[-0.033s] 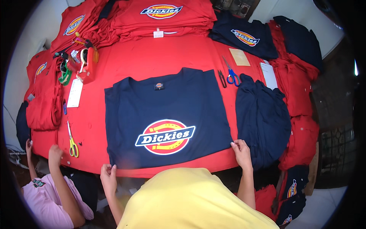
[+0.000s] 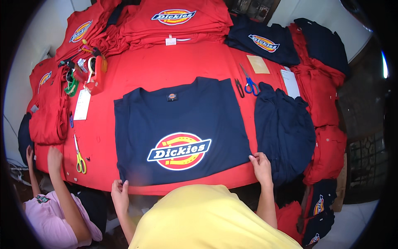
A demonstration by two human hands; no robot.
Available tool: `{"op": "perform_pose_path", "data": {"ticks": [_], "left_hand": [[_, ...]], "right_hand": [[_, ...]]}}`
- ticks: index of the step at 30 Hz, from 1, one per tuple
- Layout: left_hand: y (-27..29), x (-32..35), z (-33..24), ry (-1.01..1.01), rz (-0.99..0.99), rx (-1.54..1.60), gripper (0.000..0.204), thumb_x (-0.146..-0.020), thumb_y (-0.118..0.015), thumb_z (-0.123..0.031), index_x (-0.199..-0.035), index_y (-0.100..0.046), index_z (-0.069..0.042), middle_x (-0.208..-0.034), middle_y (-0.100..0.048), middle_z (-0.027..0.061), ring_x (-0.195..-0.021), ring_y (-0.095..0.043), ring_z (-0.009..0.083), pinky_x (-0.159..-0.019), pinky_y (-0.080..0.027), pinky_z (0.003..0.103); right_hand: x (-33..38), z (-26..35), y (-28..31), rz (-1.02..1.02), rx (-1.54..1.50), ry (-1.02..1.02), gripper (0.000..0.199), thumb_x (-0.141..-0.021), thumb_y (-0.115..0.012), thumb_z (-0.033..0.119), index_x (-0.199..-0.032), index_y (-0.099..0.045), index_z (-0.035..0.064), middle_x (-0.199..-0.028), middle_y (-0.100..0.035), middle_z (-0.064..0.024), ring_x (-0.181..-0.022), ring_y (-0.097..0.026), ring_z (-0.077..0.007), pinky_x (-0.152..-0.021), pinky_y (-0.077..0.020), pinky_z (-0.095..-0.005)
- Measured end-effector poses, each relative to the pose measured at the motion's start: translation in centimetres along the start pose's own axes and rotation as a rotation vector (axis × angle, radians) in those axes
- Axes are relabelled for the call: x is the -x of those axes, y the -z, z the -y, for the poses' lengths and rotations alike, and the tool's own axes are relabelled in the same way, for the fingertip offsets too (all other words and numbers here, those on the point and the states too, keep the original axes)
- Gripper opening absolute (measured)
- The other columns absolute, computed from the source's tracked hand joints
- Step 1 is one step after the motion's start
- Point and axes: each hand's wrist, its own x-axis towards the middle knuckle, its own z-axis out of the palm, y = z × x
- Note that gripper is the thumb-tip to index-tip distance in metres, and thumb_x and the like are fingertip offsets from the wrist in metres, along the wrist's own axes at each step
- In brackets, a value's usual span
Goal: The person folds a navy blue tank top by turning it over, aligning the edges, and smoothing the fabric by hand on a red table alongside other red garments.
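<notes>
A dark navy T-shirt (image 2: 137, 124) with a large red, yellow and white printed emblem lies folded flat in front of me, its neck opening away from me. My left hand (image 2: 120, 193) pinches the shirt's near left corner between thumb and fingers. At the near right corner, my right hand (image 2: 261, 164) grips the hem in the same way. Close by on the right lies a loosely bunched navy garment (image 2: 284, 133). Thread snips (image 2: 240, 88) and blue-handled scissors (image 2: 251, 86) rest beyond the shirt's right shoulder.
Red shirt stacks (image 2: 174, 31) line the far edge of the red-covered table (image 2: 199, 62); more garments pile up right. Left are yellow-handled scissors (image 2: 80, 159), a red tape dispenser (image 2: 96, 76) and a paper slip (image 2: 82, 106). A co-worker's hand (image 2: 54, 159) reaches in at lower left.
The view has shifted slightly. The co-worker's nearer hand has moved a little up and left. My hands keep hold of the shirt's corners.
</notes>
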Motion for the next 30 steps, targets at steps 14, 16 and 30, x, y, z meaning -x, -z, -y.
{"op": "perform_pose_path", "data": {"ticks": [14, 16, 30], "left_hand": [[12.8, -2.6, -13.4, -0.537, -0.035, 0.975, 0.041, -0.089, -0.055, -0.003, -0.125, -0.036, -0.004, -0.096, -0.059, 0.0095, -0.087, -0.061, 0.0167, -0.080, -0.050, 0.030], [10.5, -5.1, -18.3, -0.490, 0.147, 0.905, 0.044, -0.089, -0.055, -0.003, -0.130, -0.038, -0.003, -0.095, -0.060, 0.0089, -0.087, -0.060, 0.0144, -0.077, -0.050, 0.028], [-15.0, -21.4, -57.5, -1.062, 0.563, 1.111, 0.022, -0.095, -0.052, -0.004, -0.115, -0.062, -0.002, -0.118, -0.062, 0.0079, -0.106, -0.059, 0.0150, -0.092, -0.049, 0.031]], "right_hand": [[-0.8, 5.5, 12.6, 0.121, -1.688, 0.682, 0.019, -0.088, -0.066, 0.010, -0.089, -0.048, 0.0052, -0.084, -0.063, -0.0113, -0.079, -0.064, -0.0227, -0.072, -0.0559, -0.0378], [-3.7, 6.6, 13.9, -0.047, -1.560, 0.437, 0.011, -0.094, -0.057, 0.012, -0.093, -0.047, 0.0059, -0.090, -0.061, -0.0102, -0.079, -0.064, -0.0206, -0.070, -0.0558, -0.0371], [-42.2, 9.7, 36.5, -0.560, -1.558, 0.695, 0.029, -0.094, -0.047, -0.003, -0.120, -0.035, -0.0096, -0.106, -0.052, -0.0206, -0.092, -0.062, -0.0320, -0.086, -0.0579, -0.0472]]}}
